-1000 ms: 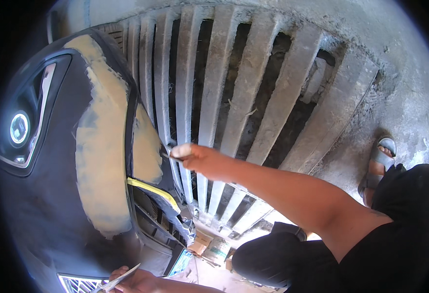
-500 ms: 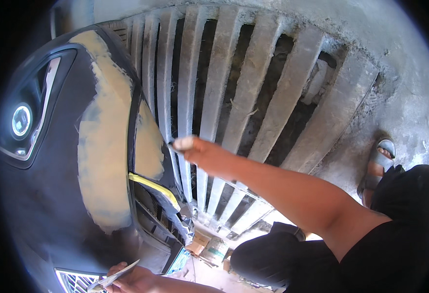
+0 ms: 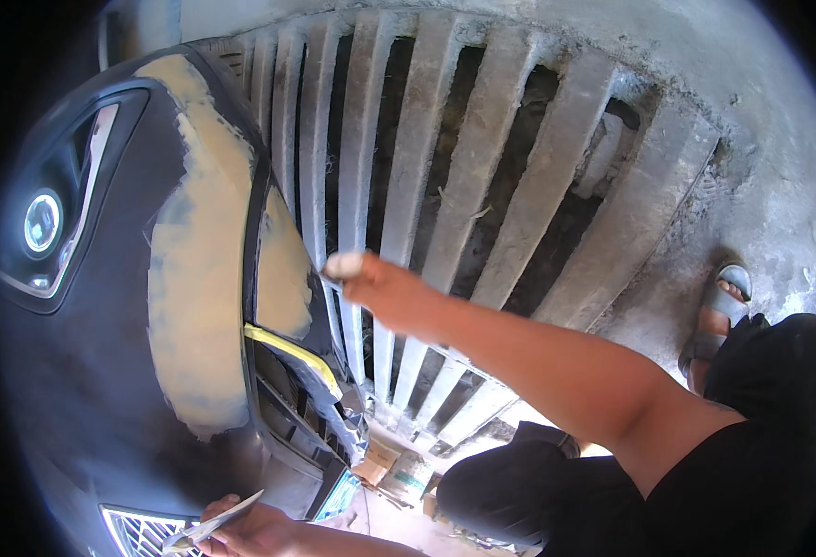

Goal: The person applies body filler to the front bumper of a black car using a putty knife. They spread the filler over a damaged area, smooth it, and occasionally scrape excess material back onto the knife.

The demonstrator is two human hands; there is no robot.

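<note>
A dark car bumper (image 3: 73,381) fills the left side, with a broad beige filler patch (image 3: 205,278) and a smaller patch (image 3: 280,269) across a dark seam. My right hand (image 3: 371,283) is closed beside the smaller patch's right edge. Between its thumb and fingers is a small, thin, dark blade like a filler spreader (image 3: 331,278), mostly hidden. At the bottom, my left hand (image 3: 257,531) grips a flat, pale scraper-like plate (image 3: 213,522), tilted, with some putty-like residue on it. The plate is near the car's slatted grille (image 3: 134,529).
Yellow tape (image 3: 287,350) edges an opening below the smaller patch. A headlight (image 3: 43,221) sits far left. Concrete slats with deep gaps (image 3: 426,130) run beside the car. Cardboard (image 3: 377,461) lies beyond, and my sandalled foot (image 3: 731,290) rests on the right.
My right hand has shifted very slightly, its thumb moving a little left and up beside the smaller patch. My left hand with the plate has moved slightly left. The filler patches look much the same.
</note>
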